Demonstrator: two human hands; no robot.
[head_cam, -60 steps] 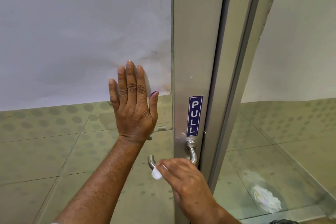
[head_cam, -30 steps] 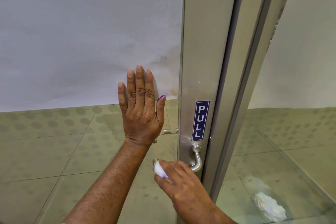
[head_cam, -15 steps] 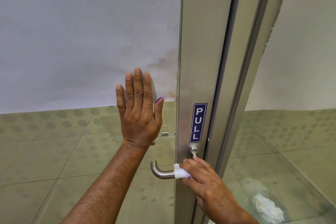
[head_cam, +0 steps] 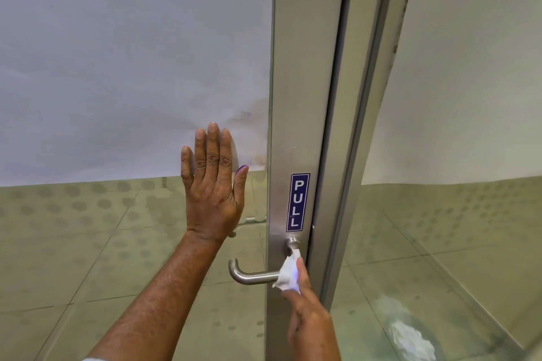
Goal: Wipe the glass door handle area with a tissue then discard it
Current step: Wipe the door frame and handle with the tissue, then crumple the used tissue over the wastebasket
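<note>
**Wiping the handle, tissue not yet binned**

Pale wall and speckled floor tiles show through the glass door (head_cam: 123,67) in front of me, with its brushed metal frame (head_cam: 302,97) running top to bottom just right of centre. A blue PULL sign (head_cam: 297,202) sits on that frame, directly above the lever handle (head_cam: 253,274).

My left hand (head_cam: 212,187) lies flat against the glass, fingers spread and empty, steadying the door beside the frame. My right hand (head_cam: 308,319) reaches up from below, and its grip is pressed together on the tissue (head_cam: 286,274), pinching the white wad against the handle where the lever bends up into its round mount.

I judge I am in the middle of the wiping step: the tissue is at the root of the handle, and the bare length of the lever lies to its left. The next move calls for keeping the pinch firm and dragging the wad along the metal without letting it tear or slip. Discarding comes after; something white and crumpled lies low on the right behind the glass, but I cannot tell what it is.
</note>
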